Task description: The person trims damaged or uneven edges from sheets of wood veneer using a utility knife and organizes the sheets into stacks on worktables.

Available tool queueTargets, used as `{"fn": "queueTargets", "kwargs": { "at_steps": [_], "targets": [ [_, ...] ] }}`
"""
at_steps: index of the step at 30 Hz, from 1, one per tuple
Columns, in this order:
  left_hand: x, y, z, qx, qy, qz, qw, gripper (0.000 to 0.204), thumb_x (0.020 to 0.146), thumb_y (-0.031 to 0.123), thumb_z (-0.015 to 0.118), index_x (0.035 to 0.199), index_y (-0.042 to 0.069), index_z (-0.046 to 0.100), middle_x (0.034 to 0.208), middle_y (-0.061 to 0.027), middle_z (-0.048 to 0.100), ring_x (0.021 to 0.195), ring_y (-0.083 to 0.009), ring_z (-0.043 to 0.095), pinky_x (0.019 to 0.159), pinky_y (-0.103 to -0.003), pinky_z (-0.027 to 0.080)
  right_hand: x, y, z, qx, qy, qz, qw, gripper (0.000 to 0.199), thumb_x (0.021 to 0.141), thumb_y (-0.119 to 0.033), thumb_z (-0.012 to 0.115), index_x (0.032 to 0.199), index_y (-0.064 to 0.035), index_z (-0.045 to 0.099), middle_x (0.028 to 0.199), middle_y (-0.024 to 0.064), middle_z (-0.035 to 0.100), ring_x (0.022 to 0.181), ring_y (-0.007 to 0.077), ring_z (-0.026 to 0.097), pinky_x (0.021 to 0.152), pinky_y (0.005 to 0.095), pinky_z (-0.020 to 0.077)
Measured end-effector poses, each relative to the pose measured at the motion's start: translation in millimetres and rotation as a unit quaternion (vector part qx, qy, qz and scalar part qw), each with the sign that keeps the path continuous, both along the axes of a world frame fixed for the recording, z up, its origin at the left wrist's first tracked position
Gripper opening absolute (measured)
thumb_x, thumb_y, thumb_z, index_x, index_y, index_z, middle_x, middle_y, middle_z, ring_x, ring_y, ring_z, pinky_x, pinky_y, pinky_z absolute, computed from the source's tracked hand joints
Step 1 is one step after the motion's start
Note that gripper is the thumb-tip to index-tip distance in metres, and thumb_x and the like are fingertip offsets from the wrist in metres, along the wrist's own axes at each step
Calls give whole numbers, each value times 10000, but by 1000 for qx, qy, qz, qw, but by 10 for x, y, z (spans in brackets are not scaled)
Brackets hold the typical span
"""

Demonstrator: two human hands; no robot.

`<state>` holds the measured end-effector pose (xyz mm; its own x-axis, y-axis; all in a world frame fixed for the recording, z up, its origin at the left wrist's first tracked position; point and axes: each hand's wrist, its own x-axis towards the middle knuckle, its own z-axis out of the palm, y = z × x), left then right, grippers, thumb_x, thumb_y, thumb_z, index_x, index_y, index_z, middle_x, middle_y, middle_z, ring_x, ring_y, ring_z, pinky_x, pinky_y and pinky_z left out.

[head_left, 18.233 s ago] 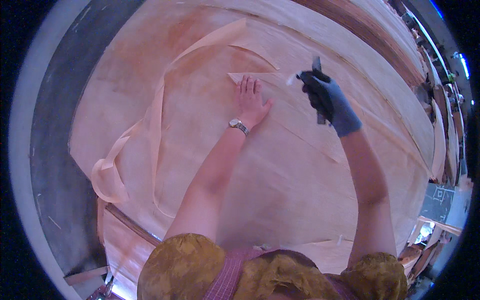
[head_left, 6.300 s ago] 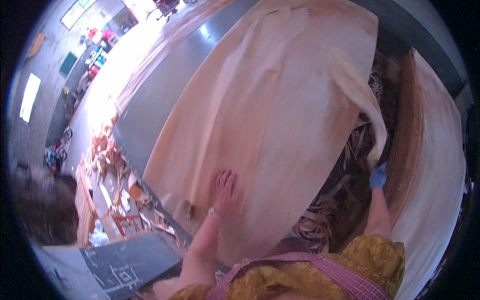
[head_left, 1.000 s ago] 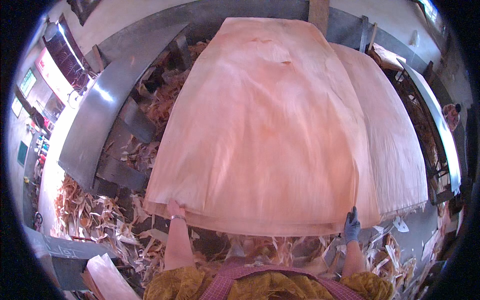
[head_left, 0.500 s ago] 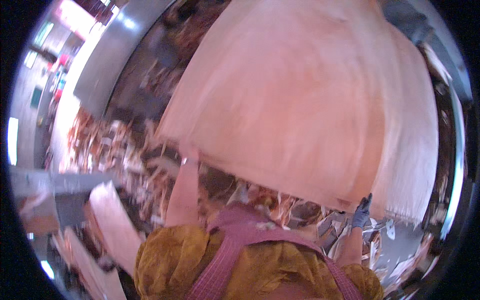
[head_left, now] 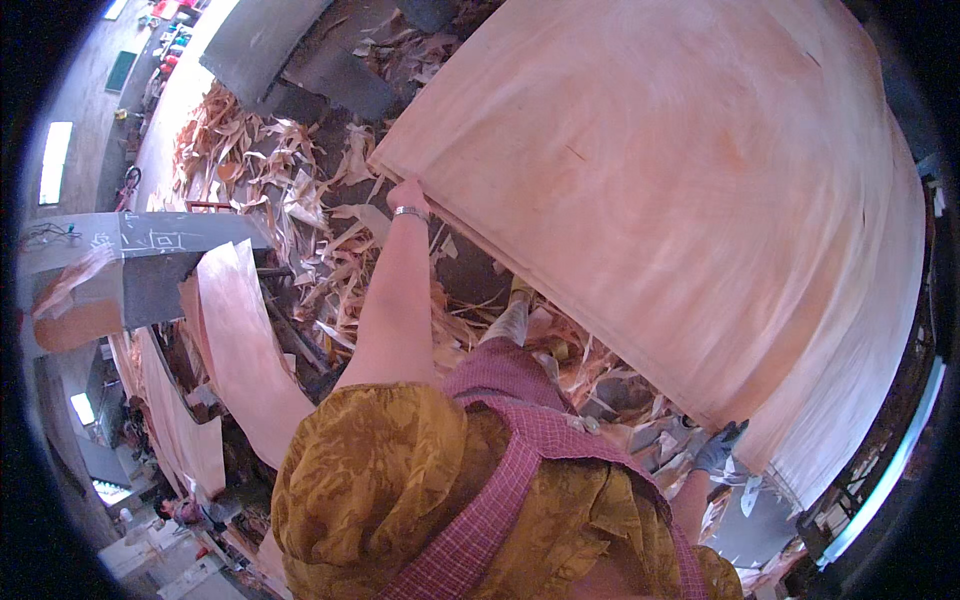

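A stack of wide, thin wood veneer sheets (head_left: 620, 200), pinkish tan and layered along its edges, fills the upper right in front of me. My bare left hand (head_left: 408, 196), a metal watch band at its wrist, is closed on the near-left corner of the veneer. At the near-right part of the same edge is my right hand (head_left: 716, 450) in a dark grey glove, its fingers bent against the veneer edge. The undersides of both grips are hidden.
Torn veneer scraps (head_left: 300, 200) litter the floor at the left and beneath the stack. A grey metal beam (head_left: 190, 232) with chalk marks stands at the left, beside long curved veneer strips (head_left: 245, 330). A grey panel (head_left: 265, 45) lies far left.
The view has turned, and the veneer lies more slantwise, its left corner farther from me and its right end nearer. My left arm reaches farther forward. Both hands stay at the edge.
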<state>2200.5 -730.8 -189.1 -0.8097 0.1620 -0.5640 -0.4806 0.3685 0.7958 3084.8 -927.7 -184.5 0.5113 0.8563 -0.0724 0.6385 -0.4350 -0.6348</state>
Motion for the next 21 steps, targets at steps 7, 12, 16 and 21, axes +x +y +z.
{"fn": "queueTargets", "kwargs": {
  "at_steps": [7,12,16,21],
  "targets": [
    [-30,168,224,-404,274,-368,791,370,833,277,632,1098,18,631,1110,-158,668,1008,-314,651,817,-449,534,-136,-240,-50,16,-27,-20,999,551,1032,-330,378,1485,-36,270,1483,128,386,1329,251,389,1095,338,299],
    [-659,184,-237,-410,435,-611,519,279,843,302,606,1012,94,683,999,-130,680,905,-314,651,780,-441,516,99,-222,-76,-76,-332,94,936,515,1039,-267,290,1476,4,255,1514,143,336,1291,263,463,1042,338,386],
    [-306,78,-161,-270,287,-389,833,227,873,286,615,825,66,647,786,-56,629,721,-176,594,620,-331,453,-509,225,320,-159,-162,-59,972,543,994,-391,415,1483,-182,303,1332,181,539,1048,386,611,806,486,478],
    [-576,107,-199,-47,43,-198,978,140,872,214,644,793,110,592,672,0,548,517,-126,480,436,-268,379,-709,123,506,-171,-122,-120,970,563,992,-458,379,1463,-148,352,1315,198,545,1111,388,579,889,448,455]
  ]
}}
